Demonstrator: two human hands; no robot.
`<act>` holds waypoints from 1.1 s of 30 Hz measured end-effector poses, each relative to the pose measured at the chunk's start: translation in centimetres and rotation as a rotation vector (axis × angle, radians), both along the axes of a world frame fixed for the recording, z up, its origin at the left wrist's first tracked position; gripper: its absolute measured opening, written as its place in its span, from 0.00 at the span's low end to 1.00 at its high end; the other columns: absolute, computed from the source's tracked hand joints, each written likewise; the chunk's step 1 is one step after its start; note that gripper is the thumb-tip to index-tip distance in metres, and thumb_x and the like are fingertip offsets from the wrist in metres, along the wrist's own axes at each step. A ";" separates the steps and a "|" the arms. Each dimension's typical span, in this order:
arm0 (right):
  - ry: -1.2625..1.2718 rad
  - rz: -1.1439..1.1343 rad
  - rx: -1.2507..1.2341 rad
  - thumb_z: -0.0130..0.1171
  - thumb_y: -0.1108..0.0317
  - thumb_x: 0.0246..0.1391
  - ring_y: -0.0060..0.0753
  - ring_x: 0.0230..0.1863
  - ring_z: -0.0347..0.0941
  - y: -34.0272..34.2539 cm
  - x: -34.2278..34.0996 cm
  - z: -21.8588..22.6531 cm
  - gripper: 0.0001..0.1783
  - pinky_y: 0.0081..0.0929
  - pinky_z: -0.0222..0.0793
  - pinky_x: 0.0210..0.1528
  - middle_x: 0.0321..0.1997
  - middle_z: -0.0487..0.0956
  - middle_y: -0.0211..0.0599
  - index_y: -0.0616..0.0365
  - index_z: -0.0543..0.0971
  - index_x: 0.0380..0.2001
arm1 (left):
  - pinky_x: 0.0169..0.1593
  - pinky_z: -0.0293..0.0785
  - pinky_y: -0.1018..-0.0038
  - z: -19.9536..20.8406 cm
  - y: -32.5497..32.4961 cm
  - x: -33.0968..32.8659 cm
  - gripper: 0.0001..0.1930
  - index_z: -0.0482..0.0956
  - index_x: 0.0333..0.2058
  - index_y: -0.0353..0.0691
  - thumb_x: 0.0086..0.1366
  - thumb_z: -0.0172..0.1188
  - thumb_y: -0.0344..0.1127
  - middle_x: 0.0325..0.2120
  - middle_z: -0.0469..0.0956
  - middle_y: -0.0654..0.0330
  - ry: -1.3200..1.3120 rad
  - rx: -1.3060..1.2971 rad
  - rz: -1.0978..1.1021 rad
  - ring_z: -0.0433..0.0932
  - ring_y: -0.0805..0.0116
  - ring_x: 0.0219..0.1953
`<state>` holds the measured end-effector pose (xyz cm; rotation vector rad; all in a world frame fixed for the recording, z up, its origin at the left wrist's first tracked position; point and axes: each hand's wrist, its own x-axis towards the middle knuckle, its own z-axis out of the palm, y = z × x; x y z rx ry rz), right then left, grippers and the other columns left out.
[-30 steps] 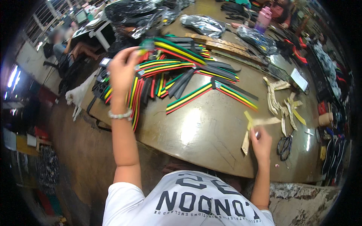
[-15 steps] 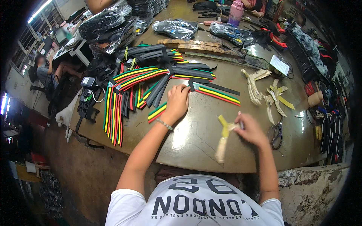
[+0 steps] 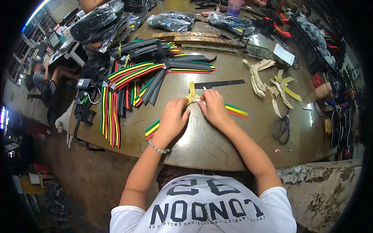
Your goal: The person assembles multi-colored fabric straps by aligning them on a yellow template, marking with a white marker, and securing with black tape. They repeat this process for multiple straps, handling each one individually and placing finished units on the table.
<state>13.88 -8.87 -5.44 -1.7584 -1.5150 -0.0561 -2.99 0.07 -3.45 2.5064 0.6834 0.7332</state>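
clock taken from the two hands, 12 at the table's far side. far left, about 9 o'clock: a fan of striped strips (image 3: 112, 116), green, yellow, black and red, ends hanging toward the near edge of the brown table (image 3: 128, 134). between 10 and 11: a heap of black straps (image 3: 155, 87), more striped bands among them.

at 8: one end of the striped strap (image 3: 152, 130) shows past the wrist, green, yellow and red along its length, cut edge slanted; its middle hidden under the hands. left hand (image 3: 173, 116): fingers side by side, curled, tips at the edge of the yellow-cream piece (image 3: 191, 88); thumb a little apart; whether it pinches, cannot tell.

the piece lies at centre, over the strap's hidden middle. one arm points to 12, flat yellow, squared end; lower part paler, with dark specks, mostly covered.

right hand (image 3: 215, 105): fingers bunched, tips on the pale part; pinching or only pressing, cannot tell. a slim whitish tip shows by the forefinger.

at 2: a flat black strip (image 3: 223, 83). just past 3: the strap's other end, same colours. farther out, between 2 and 3: stacked cream pieces (image 3: 256, 79); between 3 and 4: dark-handled scissors (image 3: 284, 132), blurred.
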 end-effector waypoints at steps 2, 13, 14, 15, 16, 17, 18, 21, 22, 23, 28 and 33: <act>-0.058 0.021 0.014 0.62 0.74 0.50 0.51 0.39 0.71 -0.2 0.2 -0.3 0.10 0.43 0.69 0.43 0.36 0.74 0.46 0.62 0.72 0.35 | 0.50 0.73 0.62 -0.2 -0.5 0.1 0.16 0.77 0.48 0.37 0.60 0.62 0.28 0.43 0.77 0.51 0.077 0.086 -0.022 0.75 0.51 0.46; -0.240 -0.011 -0.098 0.56 0.75 0.46 0.45 0.36 0.73 -5.4 -2.9 -0.3 0.07 0.38 0.73 0.38 0.33 0.75 0.44 0.61 0.74 0.32 | 0.50 0.72 0.63 -0.8 -2.5 -1.2 0.13 0.78 0.43 0.33 0.57 0.60 0.22 0.43 0.76 0.52 -0.002 0.104 -0.068 0.74 0.51 0.46; -0.220 -0.030 -0.113 0.58 0.75 0.48 0.45 0.36 0.72 -5.4 -3.1 -0.3 0.07 0.38 0.72 0.37 0.33 0.75 0.43 0.61 0.75 0.33 | 0.50 0.72 0.63 -0.7 -2.7 -1.1 0.13 0.78 0.43 0.32 0.57 0.60 0.22 0.44 0.76 0.51 0.013 0.124 -0.062 0.73 0.51 0.47; -0.205 -0.032 -0.115 0.60 0.74 0.49 0.45 0.36 0.72 -5.4 -3.2 -0.3 0.07 0.39 0.71 0.37 0.33 0.75 0.43 0.61 0.76 0.34 | 0.50 0.72 0.63 -0.7 -2.9 -0.9 0.13 0.77 0.43 0.31 0.58 0.60 0.22 0.45 0.75 0.51 0.025 0.134 -0.052 0.73 0.51 0.47; -0.177 -0.062 -0.112 0.62 0.74 0.51 0.46 0.36 0.72 -5.5 -3.4 -0.2 0.07 0.39 0.71 0.37 0.33 0.75 0.42 0.61 0.77 0.35 | 0.50 0.72 0.63 -0.6 -3.2 -0.6 0.12 0.76 0.42 0.30 0.58 0.60 0.23 0.45 0.75 0.50 0.038 0.197 -0.056 0.73 0.51 0.47; -0.187 -0.036 -0.100 0.61 0.74 0.50 0.46 0.36 0.72 -5.5 -3.4 0.0 0.07 0.38 0.71 0.37 0.33 0.76 0.43 0.61 0.77 0.34 | 0.50 0.72 0.63 -0.6 -3.5 -0.2 0.12 0.76 0.42 0.29 0.58 0.59 0.24 0.45 0.74 0.49 0.047 0.254 -0.056 0.73 0.51 0.47; -0.182 -0.038 -0.083 0.59 0.74 0.49 0.46 0.36 0.73 -5.5 -3.3 0.3 0.06 0.37 0.72 0.37 0.33 0.77 0.44 0.61 0.77 0.33 | 0.50 0.72 0.64 -0.5 -3.7 0.3 0.12 0.75 0.42 0.29 0.59 0.59 0.24 0.45 0.74 0.48 0.051 0.300 -0.048 0.73 0.50 0.47; 0.010 0.030 -0.104 0.59 0.73 0.51 0.41 0.33 0.74 -5.4 -1.8 1.1 0.05 0.33 0.71 0.36 0.31 0.78 0.43 0.61 0.78 0.32 | 0.39 0.76 0.73 -0.2 -4.6 2.1 0.09 0.74 0.37 0.31 0.58 0.56 0.27 0.33 0.69 0.53 0.321 0.302 -0.016 0.75 0.59 0.40; 0.108 0.054 -0.149 0.59 0.72 0.52 0.38 0.32 0.74 -5.1 -0.8 1.3 0.05 0.31 0.71 0.35 0.30 0.79 0.43 0.61 0.79 0.32 | 0.34 0.77 0.75 -0.1 -4.6 2.6 0.08 0.74 0.37 0.32 0.57 0.56 0.27 0.31 0.68 0.54 0.360 0.304 0.010 0.75 0.61 0.38; 0.270 0.030 -0.231 0.60 0.70 0.53 0.32 0.31 0.73 -4.5 0.5 1.4 0.06 0.28 0.70 0.35 0.29 0.78 0.38 0.61 0.80 0.33 | 0.32 0.78 0.76 0.0 -4.7 3.0 0.10 0.74 0.38 0.31 0.57 0.56 0.27 0.34 0.70 0.54 0.369 0.336 0.033 0.75 0.62 0.37; 0.913 0.133 -0.280 0.62 0.66 0.57 0.12 0.29 0.66 3.3 4.6 0.3 0.09 0.18 0.64 0.31 0.27 0.75 0.21 0.61 0.81 0.36 | 0.30 0.79 0.76 -0.3 -4.4 3.9 0.21 0.74 0.49 0.28 0.55 0.56 0.26 0.49 0.74 0.53 0.377 0.494 0.064 0.76 0.64 0.38; 0.129 -0.091 0.184 0.54 0.72 0.58 0.42 0.33 0.76 7.4 7.2 2.4 0.13 0.35 0.72 0.40 0.31 0.78 0.43 0.59 0.80 0.46 | 0.32 0.81 0.70 -0.8 -3.8 4.2 0.25 0.73 0.53 0.33 0.55 0.60 0.33 0.55 0.73 0.55 0.436 0.481 0.042 0.77 0.61 0.38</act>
